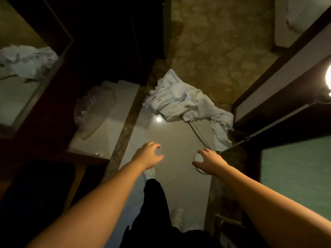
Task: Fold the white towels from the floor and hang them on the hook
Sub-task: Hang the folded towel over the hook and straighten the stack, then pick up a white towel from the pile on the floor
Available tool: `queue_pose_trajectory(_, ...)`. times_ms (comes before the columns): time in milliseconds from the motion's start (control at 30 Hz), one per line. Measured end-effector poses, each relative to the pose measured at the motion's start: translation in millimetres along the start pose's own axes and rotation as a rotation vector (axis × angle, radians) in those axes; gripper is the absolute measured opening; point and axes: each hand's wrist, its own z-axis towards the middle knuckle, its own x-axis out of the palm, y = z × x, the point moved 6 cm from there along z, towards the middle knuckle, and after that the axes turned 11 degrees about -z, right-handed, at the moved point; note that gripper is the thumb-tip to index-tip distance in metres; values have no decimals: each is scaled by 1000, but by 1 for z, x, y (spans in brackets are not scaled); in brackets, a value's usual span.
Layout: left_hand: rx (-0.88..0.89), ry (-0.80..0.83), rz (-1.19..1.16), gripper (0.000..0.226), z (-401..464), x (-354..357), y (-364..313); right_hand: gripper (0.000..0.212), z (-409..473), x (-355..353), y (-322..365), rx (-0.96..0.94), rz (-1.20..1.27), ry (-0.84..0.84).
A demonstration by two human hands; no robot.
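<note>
— Two bare hands reach out over the floor (172, 140), and neither holds anything. Do you see the towels?

— Yes. The white towels (186, 102) lie in a crumpled heap on the floor ahead of the hands, where pale tile meets patterned carpet (220, 42). One strip trails down toward the right.

— How do the fingers stand?

— The left hand (148, 155) has its fingers (157, 145) loosely curved and spread, gripping nothing. The right hand (208, 161) is the same, relaxed, hanging above a round floor drain (198, 157). Both are well apart from the towels.

— Any containers?

— A clear plastic bag or tub (93, 111) sits on the tile to the left, just beside a dark stone strip (125, 129). What is in it I cannot tell. A mirror or glass panel (23, 86) at far left shows more crumpled white cloth (26, 61).

— Anything else?

— Dark trousers (155, 203) and white shoes (177, 217) below, a thin cable (197, 131) running from under the towels, and a bright lamp (328, 77) on a slanted pole (268, 127) at right.
</note>
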Motion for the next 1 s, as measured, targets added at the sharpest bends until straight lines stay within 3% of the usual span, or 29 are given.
queue_pose_trajectory(400, 27, 200, 65, 53, 269, -49, -37, 75, 220, -60, -52, 196, 145, 131)
queue_pose_trajectory(733, 30, 235, 52, 48, 461, -70, -42, 73, 407, -110, -62, 96, 243, 152)
queue_pose_trajectory(833, -26, 254, -21, 44, 523, -57, -37, 72, 475, -119, -69, 73, 277, 151)
queue_pose_trajectory(1000, -248, 161, -358, 45, 632, -33, -21, 72, 587, -112, -84, 86, 417, 169)
